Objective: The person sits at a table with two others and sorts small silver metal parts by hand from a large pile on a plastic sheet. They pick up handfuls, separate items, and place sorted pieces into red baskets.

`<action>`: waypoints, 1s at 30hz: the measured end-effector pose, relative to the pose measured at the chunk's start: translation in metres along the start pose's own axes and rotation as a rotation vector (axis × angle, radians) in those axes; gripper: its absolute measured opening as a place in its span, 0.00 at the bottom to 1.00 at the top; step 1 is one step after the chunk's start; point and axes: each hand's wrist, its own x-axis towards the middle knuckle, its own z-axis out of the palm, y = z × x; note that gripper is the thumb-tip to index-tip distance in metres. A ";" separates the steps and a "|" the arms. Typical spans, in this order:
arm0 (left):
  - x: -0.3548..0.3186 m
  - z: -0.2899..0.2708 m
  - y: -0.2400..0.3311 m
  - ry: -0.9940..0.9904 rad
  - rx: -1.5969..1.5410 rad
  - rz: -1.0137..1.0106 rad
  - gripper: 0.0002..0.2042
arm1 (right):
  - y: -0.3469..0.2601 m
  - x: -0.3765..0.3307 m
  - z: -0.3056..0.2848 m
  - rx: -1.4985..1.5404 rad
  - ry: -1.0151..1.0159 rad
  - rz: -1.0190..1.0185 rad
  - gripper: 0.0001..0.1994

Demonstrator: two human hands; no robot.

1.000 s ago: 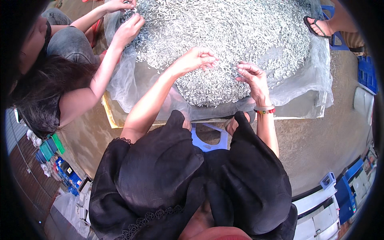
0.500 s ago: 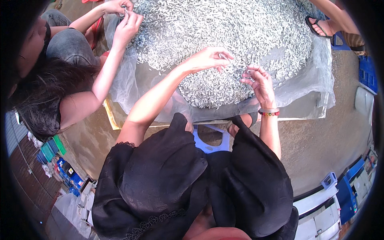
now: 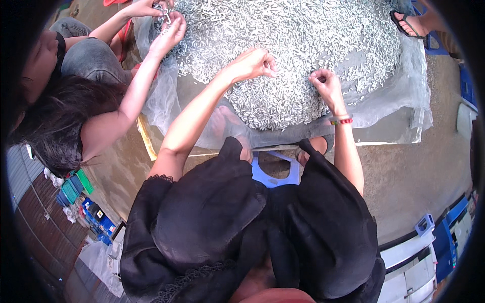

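A broad heap of small, silvery-white elongated pieces [image 3: 283, 101] lies spread on a translucent grey sheet [image 3: 202, 139]. Just above its near part, my left hand [image 3: 255, 63] is closed, thumb and fingertips drawn together. To its right, over the heap, my right hand [image 3: 327, 86] is closed in a pinch, with a bracelet at the wrist. Anything between the fingers of either hand is too small to make out. A gap separates my two hands.
At the left, a co-worker's hands [image 3: 169, 33] hold small pale links over the heap's edge. Another person's sandalled foot [image 3: 410, 25] rests at the far right corner. A blue plastic stool [image 3: 275, 174] stands between my knees. White and blue containers [image 3: 411, 265] sit at the lower right.
My hands have moved apart: the left went up and left, the right slightly away, and its fingers closed from a looser curl. The co-worker's hands shifted slightly.
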 end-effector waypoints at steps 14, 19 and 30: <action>-0.028 -0.010 -0.008 -0.092 -1.217 0.254 0.18 | -0.042 0.018 -0.010 0.651 -0.325 0.166 0.09; -0.021 -0.002 -0.018 -0.119 -0.926 0.043 0.19 | -0.018 0.035 0.016 -0.320 -0.125 -0.167 0.14; -0.020 0.011 0.011 0.057 -0.452 -0.093 0.10 | -0.036 -0.018 -0.024 1.189 -0.358 0.048 0.07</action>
